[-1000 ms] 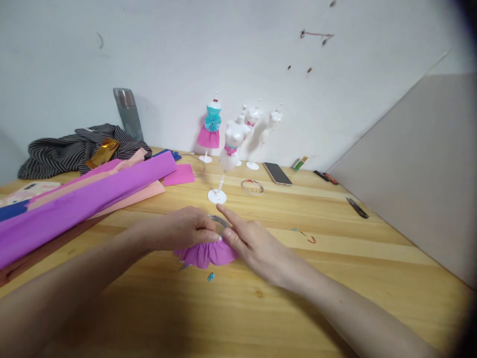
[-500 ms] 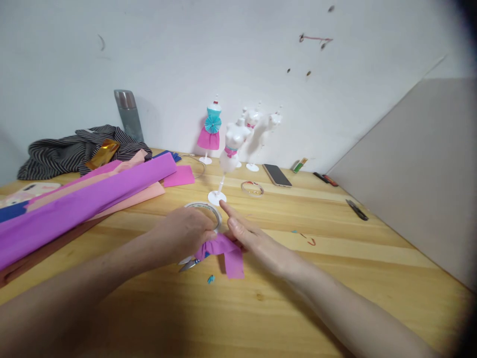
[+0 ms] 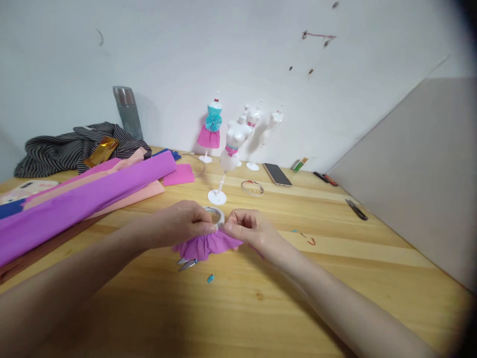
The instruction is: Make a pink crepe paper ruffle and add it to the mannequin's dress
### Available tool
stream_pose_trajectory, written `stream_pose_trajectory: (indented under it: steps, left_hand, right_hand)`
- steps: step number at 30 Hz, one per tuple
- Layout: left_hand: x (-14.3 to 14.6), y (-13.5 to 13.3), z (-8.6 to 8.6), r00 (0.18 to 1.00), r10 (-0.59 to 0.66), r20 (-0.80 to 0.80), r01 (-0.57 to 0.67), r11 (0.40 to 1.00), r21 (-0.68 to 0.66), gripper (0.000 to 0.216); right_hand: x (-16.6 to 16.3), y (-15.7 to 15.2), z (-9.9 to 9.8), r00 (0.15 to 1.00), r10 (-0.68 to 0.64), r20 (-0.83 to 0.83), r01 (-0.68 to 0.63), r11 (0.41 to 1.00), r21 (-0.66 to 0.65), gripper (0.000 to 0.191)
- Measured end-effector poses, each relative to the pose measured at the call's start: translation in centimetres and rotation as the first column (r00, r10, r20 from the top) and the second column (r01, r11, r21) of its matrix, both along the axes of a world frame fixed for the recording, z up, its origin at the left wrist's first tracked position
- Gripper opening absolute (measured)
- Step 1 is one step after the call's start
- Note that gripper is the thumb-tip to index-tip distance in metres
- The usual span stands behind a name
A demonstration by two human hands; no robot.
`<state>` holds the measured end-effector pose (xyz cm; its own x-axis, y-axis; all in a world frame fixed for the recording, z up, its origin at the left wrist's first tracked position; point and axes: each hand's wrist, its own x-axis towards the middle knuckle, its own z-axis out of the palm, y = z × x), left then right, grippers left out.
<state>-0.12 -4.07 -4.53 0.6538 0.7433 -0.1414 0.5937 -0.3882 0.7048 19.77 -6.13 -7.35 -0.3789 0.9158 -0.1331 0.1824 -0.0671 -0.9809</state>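
Note:
Between my hands stretches a gathered strip of purple crepe paper (image 3: 204, 246), its upper edge bunched into ruffles. My left hand (image 3: 186, 222) pinches that edge between thumb and fingers. Close beside it, my right hand (image 3: 251, 229) also pinches the strip, whose far end hangs under the palm. A roll of tape (image 3: 219, 217) lies just behind my fingertips, partly hidden. Scissors (image 3: 188, 264) rest below the paper with only the blades showing. A small white mannequin (image 3: 237, 133) with a pink waistband stands beyond my hands.
Rolls of crepe paper (image 3: 85, 199) and a striped cloth (image 3: 52, 149) lie at left, near a bottle (image 3: 128, 113). Behind stands a mannequin in a pink skirt (image 3: 209, 137). A phone (image 3: 277, 174), a clear ring (image 3: 252, 187) and a box cutter (image 3: 357, 210) lie toward the right.
My right hand has gone from stretched fingers to a pinch on the strip, close to my left hand. The purple strip is now spread wider, and its loose end no longer hangs in front.

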Motion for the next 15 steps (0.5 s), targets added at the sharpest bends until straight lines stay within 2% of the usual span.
stream_pose_trajectory:
  steps: [3, 5, 8, 11, 15]
  left_hand:
    - [0.0, 0.0, 0.0, 1.000, 0.022, -0.005, -0.023, 0.999, -0.038, 0.038]
    - [0.1, 0.0, 0.0, 0.999, 0.034, 0.005, -0.033, 0.997, -0.069, 0.037]
    - [0.0, 0.1, -0.1, 0.999, 0.029, 0.028, -0.026, 0.995, -0.096, 0.036]
    - [-0.1, 0.3, -0.2, 0.999, 0.031, 0.038, -0.027, 0.994, -0.107, 0.035]
    - [-0.2, 0.4, -0.3, 0.998, 0.047, 0.037, -0.042, 0.992, -0.123, 0.036]
  right_hand:
    - [-0.1, -0.2, 0.3, 0.995, 0.020, 0.094, -0.024, 0.999, 0.041, 0.031]
    - [-0.2, -0.4, 0.4, 0.996, 0.002, 0.094, -0.008, 0.998, 0.068, 0.029]
    - [-0.3, -0.3, 0.3, 0.998, -0.001, 0.063, -0.001, 0.999, 0.035, 0.024]
    - [-0.2, 0.0, -0.4, 0.999, -0.029, 0.046, 0.029, 1.000, 0.005, 0.022]
    - [-0.3, 0.4, -1.8, 0.998, -0.057, 0.037, 0.055, 0.997, 0.048, 0.021]
